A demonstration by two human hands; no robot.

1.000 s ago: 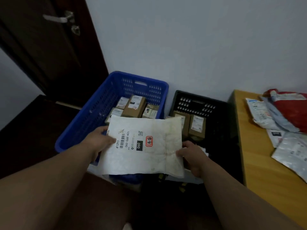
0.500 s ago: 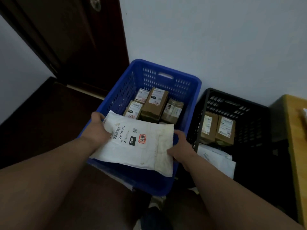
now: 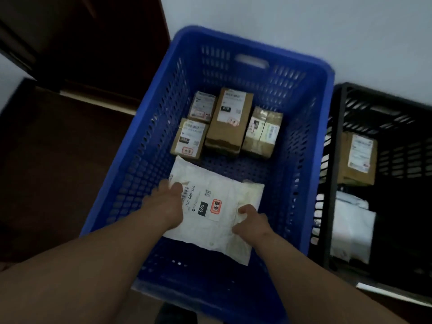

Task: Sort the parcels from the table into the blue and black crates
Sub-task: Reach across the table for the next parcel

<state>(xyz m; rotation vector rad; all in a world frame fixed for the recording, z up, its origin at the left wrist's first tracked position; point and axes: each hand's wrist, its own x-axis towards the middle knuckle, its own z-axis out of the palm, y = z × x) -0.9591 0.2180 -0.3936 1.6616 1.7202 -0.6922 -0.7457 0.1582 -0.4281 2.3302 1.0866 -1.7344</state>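
Observation:
A white soft parcel [image 3: 216, 206] with a barcode label and a red stamp lies low inside the blue crate [image 3: 145, 141], in its near half. My left hand [image 3: 164, 204] grips its left edge and my right hand [image 3: 251, 224] grips its right edge, fingers curled onto it. Several brown cardboard boxes [image 3: 230, 120] stand in the far half of the blue crate. To the right is the black crate [image 3: 340, 141], holding a brown box [image 3: 358, 157] and a white bag [image 3: 350, 228].
Both crates stand against a pale wall [image 3: 304, 24]. A dark wooden door [image 3: 81, 38] and dark floor [image 3: 58, 160] lie to the left. The table is out of view.
The white parcel has gone from above the blue crate's near rim down into the crate. Both hands went down with it, and the view has swung left and closer.

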